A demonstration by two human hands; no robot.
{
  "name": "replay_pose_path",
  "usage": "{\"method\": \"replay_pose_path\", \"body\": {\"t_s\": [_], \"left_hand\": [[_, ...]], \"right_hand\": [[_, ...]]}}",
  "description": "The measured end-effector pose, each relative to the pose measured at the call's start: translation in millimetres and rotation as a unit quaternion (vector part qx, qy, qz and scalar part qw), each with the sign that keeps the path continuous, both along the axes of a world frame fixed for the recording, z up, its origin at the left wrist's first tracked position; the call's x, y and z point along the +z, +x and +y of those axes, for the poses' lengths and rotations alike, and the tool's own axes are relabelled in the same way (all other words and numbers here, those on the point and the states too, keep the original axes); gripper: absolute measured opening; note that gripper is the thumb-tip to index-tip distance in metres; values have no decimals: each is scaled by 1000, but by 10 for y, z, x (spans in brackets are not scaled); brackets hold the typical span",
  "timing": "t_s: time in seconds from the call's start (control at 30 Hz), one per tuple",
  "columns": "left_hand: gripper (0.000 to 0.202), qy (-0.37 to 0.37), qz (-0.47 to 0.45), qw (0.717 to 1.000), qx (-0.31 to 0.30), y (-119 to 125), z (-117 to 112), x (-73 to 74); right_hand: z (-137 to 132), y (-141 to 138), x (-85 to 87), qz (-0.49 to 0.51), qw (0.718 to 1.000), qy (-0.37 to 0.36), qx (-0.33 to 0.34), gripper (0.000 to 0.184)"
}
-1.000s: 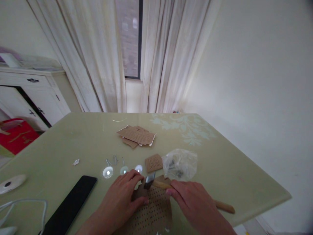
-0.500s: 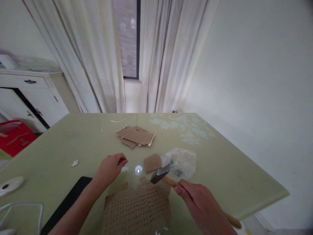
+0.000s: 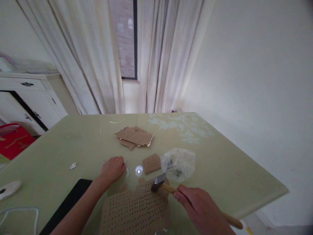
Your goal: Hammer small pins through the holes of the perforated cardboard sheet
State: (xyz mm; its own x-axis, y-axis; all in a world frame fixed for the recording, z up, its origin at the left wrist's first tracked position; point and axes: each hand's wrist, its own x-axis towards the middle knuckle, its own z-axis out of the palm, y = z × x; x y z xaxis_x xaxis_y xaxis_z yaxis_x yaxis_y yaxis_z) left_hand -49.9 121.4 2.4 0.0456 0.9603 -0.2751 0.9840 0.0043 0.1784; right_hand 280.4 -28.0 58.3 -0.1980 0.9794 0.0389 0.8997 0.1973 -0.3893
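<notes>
My right hand [image 3: 195, 205] is wrapped round the wooden handle of a hammer [image 3: 158, 182]. The metal head is over the upper right part of a brown cardboard sheet [image 3: 134, 209] dotted with rows of small holes; whether they touch I cannot tell. Beyond that sheet's far left edge, my left hand [image 3: 113, 169] is closed in a loose fist, back upward. Tiny shiny bits show at its edges, too small to name. Right of the fist lies a smaller perforated cardboard piece [image 3: 152, 163], beside a clear plastic bag [image 3: 179, 163] with dark small items inside.
Torn cardboard pieces [image 3: 134, 136] are stacked farther back on the green table [image 3: 220, 169]. At left are a black flat object [image 3: 66, 205], a white scrap [image 3: 72, 165], a white oval device [image 3: 11, 189] and a white cable [image 3: 22, 209]. Light glares off the tabletop.
My left hand has drawn slightly left and its fingers have turned under into a fist. The hammer head has dropped a little nearer the perforated sheet. The view has shifted slightly.
</notes>
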Motion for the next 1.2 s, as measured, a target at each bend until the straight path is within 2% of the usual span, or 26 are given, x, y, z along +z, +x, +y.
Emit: {"method": "replay_pose_path", "body": {"t_s": [0.1, 0.23, 0.27, 0.33, 0.4, 0.43, 0.47, 0.53, 0.6, 0.67, 0.87, 1.0, 1.2], "left_hand": [[14, 20, -65, 998, -16, 0, -16, 137], [20, 39, -200, 977, -60, 81, -153, 354], [26, 37, -254, 964, -74, 118, -220, 393], [37, 19, -388, 917, -94, 201, -385, 439], [34, -3, -495, 862, -106, 279, -560, 452], [29, -8, -516, 850, -106, 311, -638, 453], [24, -6, -510, 854, -105, 338, -706, 452], [18, 13, -469, 878, -96, 376, -800, 450], [17, 25, -426, 900, -89, 395, -839, 442], [19, 26, -402, 911, -94, 402, -844, 418], [22, 54, -386, 914, -115, 398, -839, 311], [20, 48, -378, 919, -101, 410, -836, 297], [19, 60, -373, 918, -119, 412, -838, 276]], "right_hand": [[-5, 4, -21, -5, 1000, -10, 3, 32], [-17, 1, -32, -7, 1000, -21, 2, 33], [-16, 1, -35, -5, 1000, -23, 1, 33], [-10, 6, -46, 4, 1000, -21, 2, 33], [2, 13, -60, 12, 1000, -20, 4, 34], [9, 17, -67, 13, 1000, -20, 4, 34], [15, 20, -73, 12, 1000, -23, 4, 35], [25, 22, -79, 9, 1000, -28, 5, 36], [28, 19, -77, 12, 1000, -24, 7, 35], [27, 11, -71, 16, 1000, -11, 7, 32], [24, -14, -59, 1, 1000, -11, 14, 33], [17, -6, -51, -15, 1000, -18, 14, 32], [18, -12, -25, 0, 999, -40, 10, 34]]}}
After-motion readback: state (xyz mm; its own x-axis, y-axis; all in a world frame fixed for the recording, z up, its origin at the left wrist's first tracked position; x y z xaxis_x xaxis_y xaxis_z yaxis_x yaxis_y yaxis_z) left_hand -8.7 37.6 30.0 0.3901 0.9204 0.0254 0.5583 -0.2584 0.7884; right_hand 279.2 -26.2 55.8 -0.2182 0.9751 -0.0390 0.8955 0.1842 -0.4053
